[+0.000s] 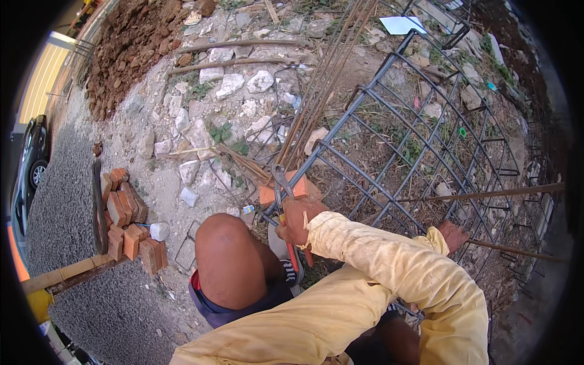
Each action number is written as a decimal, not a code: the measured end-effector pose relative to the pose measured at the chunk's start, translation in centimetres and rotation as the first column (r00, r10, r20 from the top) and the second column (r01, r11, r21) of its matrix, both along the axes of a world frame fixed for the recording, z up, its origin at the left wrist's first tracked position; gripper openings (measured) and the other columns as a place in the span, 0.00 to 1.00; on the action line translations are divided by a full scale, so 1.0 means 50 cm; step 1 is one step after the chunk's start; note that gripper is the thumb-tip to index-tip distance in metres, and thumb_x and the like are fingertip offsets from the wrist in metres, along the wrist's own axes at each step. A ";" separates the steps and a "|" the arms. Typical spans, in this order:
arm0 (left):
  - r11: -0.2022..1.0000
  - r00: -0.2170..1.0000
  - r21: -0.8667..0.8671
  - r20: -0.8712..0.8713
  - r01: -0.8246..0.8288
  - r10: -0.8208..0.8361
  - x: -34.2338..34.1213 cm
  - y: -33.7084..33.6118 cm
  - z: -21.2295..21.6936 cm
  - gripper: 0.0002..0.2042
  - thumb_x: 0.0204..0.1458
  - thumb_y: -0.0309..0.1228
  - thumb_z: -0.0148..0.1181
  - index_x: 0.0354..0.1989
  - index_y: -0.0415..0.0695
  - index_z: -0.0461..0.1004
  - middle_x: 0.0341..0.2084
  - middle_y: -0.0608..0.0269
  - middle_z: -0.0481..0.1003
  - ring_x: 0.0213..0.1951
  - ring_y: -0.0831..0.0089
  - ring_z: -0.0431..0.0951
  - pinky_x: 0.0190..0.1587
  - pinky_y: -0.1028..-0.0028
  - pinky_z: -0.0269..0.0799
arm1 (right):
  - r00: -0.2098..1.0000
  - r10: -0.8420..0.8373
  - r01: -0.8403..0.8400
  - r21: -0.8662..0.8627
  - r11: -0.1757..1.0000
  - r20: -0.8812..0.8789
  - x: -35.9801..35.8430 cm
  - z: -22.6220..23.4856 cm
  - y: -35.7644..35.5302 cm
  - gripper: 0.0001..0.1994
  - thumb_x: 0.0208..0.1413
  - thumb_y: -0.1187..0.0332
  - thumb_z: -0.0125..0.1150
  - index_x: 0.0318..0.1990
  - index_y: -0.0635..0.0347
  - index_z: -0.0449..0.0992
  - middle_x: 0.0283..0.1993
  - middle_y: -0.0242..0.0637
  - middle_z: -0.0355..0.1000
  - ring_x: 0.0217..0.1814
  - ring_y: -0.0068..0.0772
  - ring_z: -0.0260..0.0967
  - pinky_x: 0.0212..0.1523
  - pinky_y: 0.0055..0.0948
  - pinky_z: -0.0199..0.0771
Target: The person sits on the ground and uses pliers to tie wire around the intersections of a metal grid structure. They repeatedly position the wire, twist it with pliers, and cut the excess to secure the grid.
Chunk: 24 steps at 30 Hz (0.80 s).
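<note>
My arms, in pale yellow sleeves, cross in front of me, the right over the left. My right hand (298,220) is closed round a pair of pincers (280,181) with red handles. The pincers' jaws point away from me, beside an orange brick (269,195) and the near left corner of a steel rebar cage (389,146). At the right, my left hand (453,235) reaches over the cage and is closed at the end of a rusty steel rod (517,250); its fingertips are partly hidden.
A bundle of thin rusty rods (322,91) runs away from the brick. Another rod (486,194) crosses the cage. Broken bricks (126,207) are piled at left beside gravel (73,182). Rubble (231,85) and a red earth heap (131,55) lie beyond. My bent knee (225,255) is close by.
</note>
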State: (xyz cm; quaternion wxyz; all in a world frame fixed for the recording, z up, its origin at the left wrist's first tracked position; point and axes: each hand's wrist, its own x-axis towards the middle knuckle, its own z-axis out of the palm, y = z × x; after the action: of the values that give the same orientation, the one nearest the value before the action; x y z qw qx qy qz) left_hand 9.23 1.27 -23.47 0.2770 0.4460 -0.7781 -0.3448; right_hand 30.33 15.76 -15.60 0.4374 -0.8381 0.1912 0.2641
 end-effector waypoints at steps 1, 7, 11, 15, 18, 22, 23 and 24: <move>0.999 1.000 -0.031 -0.012 0.012 -0.013 -0.016 -0.011 0.019 0.19 0.55 0.31 0.51 0.57 0.49 0.68 0.46 0.53 0.76 0.43 0.54 0.81 0.43 0.57 0.78 | 0.996 -0.076 0.076 0.005 0.997 -0.047 -0.009 0.001 -0.017 0.21 0.50 0.57 0.61 0.43 0.68 0.72 0.38 0.58 0.76 0.44 0.56 0.76 0.47 0.44 0.74; 0.999 1.000 -0.037 0.028 -0.003 0.004 -0.039 -0.018 -0.008 0.20 0.55 0.30 0.51 0.58 0.48 0.67 0.47 0.53 0.76 0.44 0.54 0.80 0.44 0.57 0.77 | 0.727 -0.605 0.557 0.236 0.796 0.324 -0.031 0.064 -0.162 0.21 0.43 0.64 0.64 0.42 0.64 0.65 0.37 0.56 0.71 0.39 0.58 0.73 0.43 0.46 0.72; 0.999 0.999 -0.053 0.053 -0.008 0.011 -0.064 -0.024 -0.016 0.21 0.55 0.30 0.51 0.59 0.48 0.67 0.48 0.53 0.76 0.45 0.54 0.80 0.44 0.57 0.77 | 0.706 -0.399 0.436 0.085 0.896 0.585 -0.178 0.241 -0.284 0.19 0.45 0.70 0.66 0.45 0.63 0.69 0.42 0.41 0.62 0.36 0.34 0.68 0.32 0.33 0.74; 0.998 0.992 -0.055 0.117 -0.039 0.046 -0.054 -0.010 -0.037 0.21 0.55 0.30 0.51 0.60 0.48 0.66 0.49 0.52 0.75 0.45 0.53 0.80 0.44 0.57 0.77 | 0.706 -0.306 0.389 0.012 0.921 0.639 -0.412 0.374 -0.258 0.21 0.42 0.68 0.70 0.46 0.61 0.74 0.45 0.43 0.65 0.55 0.46 0.60 0.55 0.40 0.62; 0.996 0.990 -0.073 0.129 -0.048 0.057 -0.072 0.001 -0.041 0.22 0.55 0.30 0.51 0.60 0.48 0.66 0.49 0.52 0.75 0.45 0.53 0.80 0.45 0.57 0.77 | 0.633 -0.591 0.526 0.282 0.802 0.500 -0.617 0.382 -0.176 0.17 0.45 0.69 0.71 0.43 0.62 0.76 0.44 0.40 0.66 0.48 0.36 0.65 0.53 0.35 0.65; 0.996 0.984 -0.093 0.178 -0.003 0.019 -0.094 -0.004 -0.039 0.23 0.55 0.30 0.50 0.62 0.47 0.64 0.52 0.51 0.73 0.47 0.53 0.79 0.46 0.58 0.77 | 0.300 -0.950 0.762 0.577 0.294 0.088 -0.853 0.354 -0.047 0.15 0.47 0.74 0.68 0.43 0.67 0.74 0.36 0.41 0.72 0.33 0.31 0.73 0.34 0.29 0.77; 0.995 0.980 -0.099 0.197 0.024 -0.004 -0.100 -0.008 -0.034 0.24 0.55 0.29 0.50 0.63 0.46 0.62 0.54 0.51 0.72 0.48 0.53 0.79 0.48 0.58 0.76 | 0.178 -0.984 0.804 0.572 0.163 0.030 -0.899 0.339 -0.021 0.14 0.47 0.76 0.67 0.42 0.69 0.75 0.32 0.45 0.76 0.29 0.33 0.76 0.26 0.29 0.79; 0.994 0.975 -0.095 0.220 0.049 -0.027 -0.104 -0.012 -0.030 0.26 0.55 0.28 0.49 0.65 0.45 0.60 0.56 0.50 0.71 0.49 0.52 0.78 0.49 0.58 0.76 | 0.101 -0.992 0.808 0.576 0.126 0.074 -0.939 0.310 -0.005 0.14 0.47 0.75 0.66 0.43 0.68 0.74 0.32 0.45 0.76 0.28 0.32 0.76 0.24 0.29 0.78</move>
State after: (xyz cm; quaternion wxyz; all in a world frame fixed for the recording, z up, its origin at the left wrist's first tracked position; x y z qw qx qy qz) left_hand 4.00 0.67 -24.99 0.2053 0.4520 -0.8284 -0.2594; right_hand -16.62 15.50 -0.12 0.6910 -0.4509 0.5113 -0.2404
